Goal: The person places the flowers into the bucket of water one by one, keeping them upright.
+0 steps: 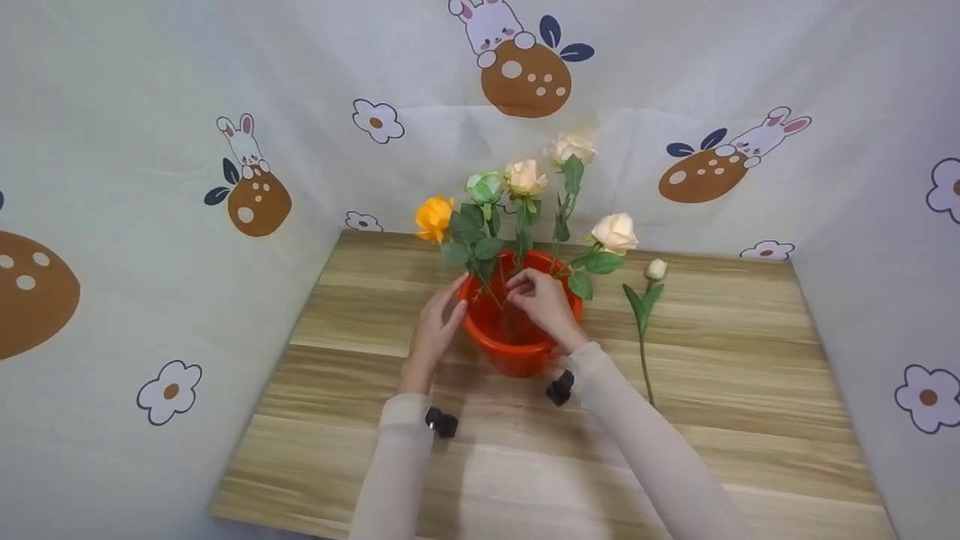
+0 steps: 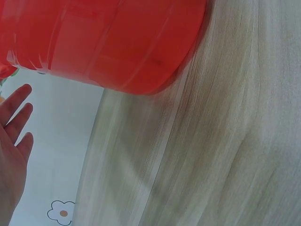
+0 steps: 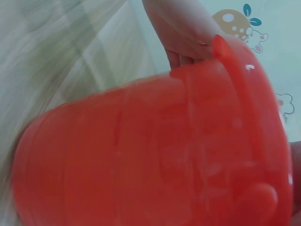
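A red bucket (image 1: 517,360) stands on the wooden table, holding several artificial roses: an orange one (image 1: 435,217), a green one (image 1: 485,187) and peach ones (image 1: 525,178). My right hand (image 1: 541,300) reaches over the bucket's near right rim. Its fingers are curled in among the stems and appear to pinch one; the exact grip is partly hidden. Alongside the bucket's left rim is my left hand (image 1: 437,322), fingers extended, thumb apart. In the left wrist view the left hand (image 2: 13,150) has straight, spread fingers. The right wrist view shows mostly the bucket's wall (image 3: 141,155).
A white tulip (image 1: 656,270) with green leaves lies on the table (image 1: 735,360) to the right of the bucket, beside the right forearm. Patterned cloth (image 1: 315,90) with rabbits and flowers hangs behind and on both sides. Each wrist wears a small black device (image 1: 561,388).
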`<state>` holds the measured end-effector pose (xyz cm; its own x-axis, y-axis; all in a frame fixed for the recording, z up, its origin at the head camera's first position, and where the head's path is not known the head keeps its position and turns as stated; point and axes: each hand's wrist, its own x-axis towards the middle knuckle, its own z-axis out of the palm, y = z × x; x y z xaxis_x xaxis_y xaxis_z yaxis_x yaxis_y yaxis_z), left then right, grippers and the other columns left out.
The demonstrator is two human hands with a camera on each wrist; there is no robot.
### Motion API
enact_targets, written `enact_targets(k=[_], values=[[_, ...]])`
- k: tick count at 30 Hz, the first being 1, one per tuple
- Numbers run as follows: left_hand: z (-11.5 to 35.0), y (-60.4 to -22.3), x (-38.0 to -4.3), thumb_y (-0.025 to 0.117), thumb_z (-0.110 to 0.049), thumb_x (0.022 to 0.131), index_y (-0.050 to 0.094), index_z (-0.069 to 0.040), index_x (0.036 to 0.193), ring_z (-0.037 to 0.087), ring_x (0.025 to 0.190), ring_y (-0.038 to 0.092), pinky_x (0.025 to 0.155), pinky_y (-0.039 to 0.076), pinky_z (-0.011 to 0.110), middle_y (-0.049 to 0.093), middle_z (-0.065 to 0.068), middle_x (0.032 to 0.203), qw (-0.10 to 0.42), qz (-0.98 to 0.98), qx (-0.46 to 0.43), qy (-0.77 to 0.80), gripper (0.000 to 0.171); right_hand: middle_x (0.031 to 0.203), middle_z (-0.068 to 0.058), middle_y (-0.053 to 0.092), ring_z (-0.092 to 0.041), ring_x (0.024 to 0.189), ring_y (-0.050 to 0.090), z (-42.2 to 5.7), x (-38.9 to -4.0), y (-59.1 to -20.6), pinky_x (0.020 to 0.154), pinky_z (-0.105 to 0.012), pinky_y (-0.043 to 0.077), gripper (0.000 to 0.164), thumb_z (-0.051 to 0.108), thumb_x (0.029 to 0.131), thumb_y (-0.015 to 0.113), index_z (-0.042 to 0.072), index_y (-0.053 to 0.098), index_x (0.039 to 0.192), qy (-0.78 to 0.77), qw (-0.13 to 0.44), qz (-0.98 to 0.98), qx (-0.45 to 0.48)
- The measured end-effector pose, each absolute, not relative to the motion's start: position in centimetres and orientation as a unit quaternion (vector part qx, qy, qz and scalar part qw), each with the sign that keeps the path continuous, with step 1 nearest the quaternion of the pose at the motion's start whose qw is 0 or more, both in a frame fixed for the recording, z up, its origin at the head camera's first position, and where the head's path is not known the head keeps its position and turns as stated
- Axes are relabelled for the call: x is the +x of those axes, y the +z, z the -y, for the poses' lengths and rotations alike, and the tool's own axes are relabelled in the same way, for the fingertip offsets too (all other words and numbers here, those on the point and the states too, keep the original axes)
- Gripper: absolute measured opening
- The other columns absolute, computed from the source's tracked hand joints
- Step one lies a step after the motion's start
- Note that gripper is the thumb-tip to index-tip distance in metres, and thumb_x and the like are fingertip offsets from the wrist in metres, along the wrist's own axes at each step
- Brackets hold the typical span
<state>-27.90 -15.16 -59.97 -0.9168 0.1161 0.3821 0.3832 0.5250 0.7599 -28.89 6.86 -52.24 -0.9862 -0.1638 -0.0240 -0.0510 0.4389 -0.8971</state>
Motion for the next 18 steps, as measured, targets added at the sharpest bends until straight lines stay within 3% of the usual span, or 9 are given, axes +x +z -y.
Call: enact_targets(k=[4, 9, 15, 18], values=[[15.1, -59.9, -27.8, 0.053, -0.027, 0.103, 0.050, -0.023, 0.148, 0.033, 0.139, 0.048, 0.120, 0.033, 0.052, 0.053, 0.010, 0.150, 0.143, 0.860, -0.141, -0.469, 0.045, 0.100, -0.014, 0.072, -0.025, 0.090, 0.069, -7.6, -28.6, -51.9, 0.083, -0.034, 0.059, 0.015, 0.005, 0.091, 0.069, 0.002, 0.069, 0.105, -0.542, 0.031, -0.838, -0.064], [15.1, -59.9, -27.8, 0.053, -0.027, 0.102, 0.051, -0.022, 0.147, 0.030, 0.139, 0.049, 0.120, 0.034, 0.050, 0.054, 0.011, 0.149, 0.152, 0.857, -0.149, -0.470, 0.045, 0.101, -0.017, 0.072, -0.020, 0.088, 0.067, -8.3, -28.3, -51.4, 0.078, -0.023, 0.055, 0.016, 0.002, 0.089, 0.070, -0.001, 0.069, 0.105, -0.570, 0.005, -0.819, -0.070], [15.1, -60.0, -27.8, 0.055, -0.023, 0.101, 0.052, -0.022, 0.146, 0.028, 0.137, 0.051, 0.119, 0.036, 0.049, 0.056, 0.007, 0.147, 0.164, 0.859, -0.152, -0.460, 0.045, 0.099, -0.018, 0.072, -0.010, 0.075, 0.063, -9.3, -27.7, -50.6, 0.059, -0.018, 0.050, 0.015, 0.003, 0.089, 0.070, -0.001, 0.069, 0.104, -0.595, -0.011, -0.801, -0.064], [15.1, -60.0, -27.8, 0.056, -0.021, 0.101, 0.052, -0.022, 0.147, 0.029, 0.137, 0.051, 0.119, 0.036, 0.050, 0.056, 0.007, 0.147, 0.163, 0.858, -0.152, -0.463, 0.046, 0.101, -0.020, 0.072, -0.008, 0.076, 0.063, -9.7, -27.5, -50.3, 0.062, -0.017, 0.052, 0.016, 0.002, 0.090, 0.070, -0.002, 0.068, 0.105, -0.600, -0.018, -0.797, -0.063]])
